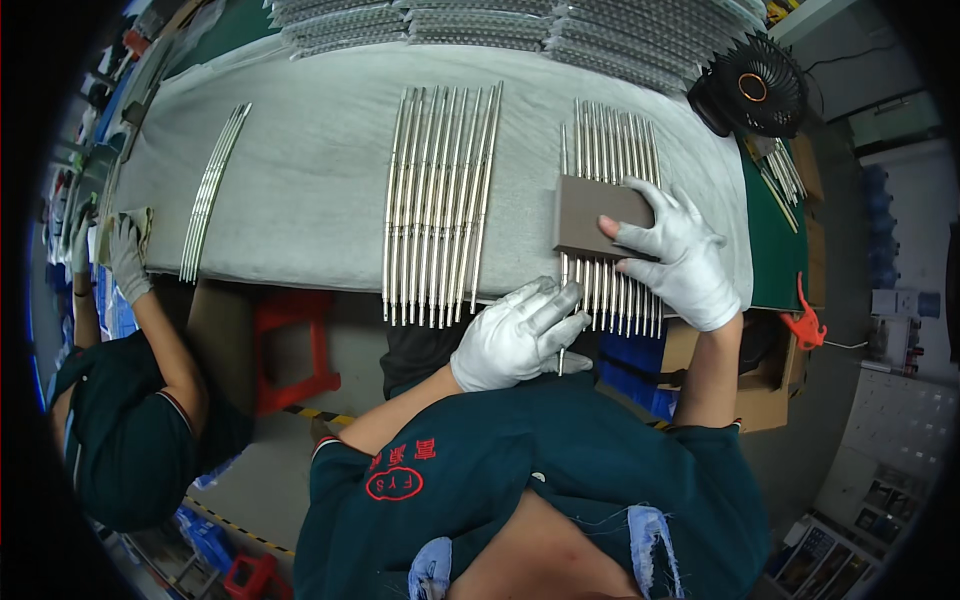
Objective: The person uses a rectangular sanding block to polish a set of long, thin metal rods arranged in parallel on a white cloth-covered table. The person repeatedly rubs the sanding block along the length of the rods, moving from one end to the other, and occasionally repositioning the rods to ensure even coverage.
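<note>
My right hand (682, 255), in a white glove with bare skin showing at the tips of the thumb and a finger, grips a grey-brown rectangular block (585, 212). The block lies across a row of slim silver metal rods (618, 145) on the cloth. At the row's left edge, one metal rod (563, 150) runs under the block and sticks out beyond it at both ends. My left hand (518, 335), also white-gloved, closes its fingers around that rod's near end at the table edge. What the block's underside touches is hidden.
A second row of metal rods (435, 200) lies left of my hands, with a thinner bundle (212, 190) farther left. Bubble-wrapped stacks (480, 28) line the back. A black fan (755, 88) stands back right. A co-worker's gloved hand (128, 255) holds a cloth at far left.
</note>
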Motion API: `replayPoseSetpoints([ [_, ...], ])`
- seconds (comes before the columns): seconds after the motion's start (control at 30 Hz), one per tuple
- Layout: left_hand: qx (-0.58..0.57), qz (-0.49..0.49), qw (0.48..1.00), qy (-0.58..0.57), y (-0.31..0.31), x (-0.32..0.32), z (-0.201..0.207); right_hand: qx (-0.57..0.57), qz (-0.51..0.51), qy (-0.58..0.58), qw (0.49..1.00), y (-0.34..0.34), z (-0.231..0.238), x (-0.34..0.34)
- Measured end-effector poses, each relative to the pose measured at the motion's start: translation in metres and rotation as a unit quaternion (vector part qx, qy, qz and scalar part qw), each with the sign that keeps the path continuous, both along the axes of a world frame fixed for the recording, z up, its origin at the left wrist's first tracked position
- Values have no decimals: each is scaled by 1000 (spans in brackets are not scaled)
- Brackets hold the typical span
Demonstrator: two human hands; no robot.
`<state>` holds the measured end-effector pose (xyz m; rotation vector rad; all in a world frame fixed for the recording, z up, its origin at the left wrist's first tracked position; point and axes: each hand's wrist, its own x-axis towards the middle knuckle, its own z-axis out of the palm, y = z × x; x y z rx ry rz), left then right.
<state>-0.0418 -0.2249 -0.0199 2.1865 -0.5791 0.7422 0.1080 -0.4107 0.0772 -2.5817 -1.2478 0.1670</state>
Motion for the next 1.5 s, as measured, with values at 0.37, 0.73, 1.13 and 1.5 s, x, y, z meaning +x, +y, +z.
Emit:
replayPoseSetpoints([
  [0.37, -48, 11, 998, -28, -2, 1, -9, 40, -48, 58, 996, -29, 3, 10],
  [0.73, -57, -3, 998, -3, 0, 0, -8, 21, -24, 64, 997, -2, -1, 8],
  [1.13, 48, 12, 999, 15, 1, -3, 8, 133, -60, 22, 989, -41, -5, 12],
  [1.5, -269, -44, 857, 438, 5, -23, -5, 128, -113, -17, 985, -46, -18, 5],
])
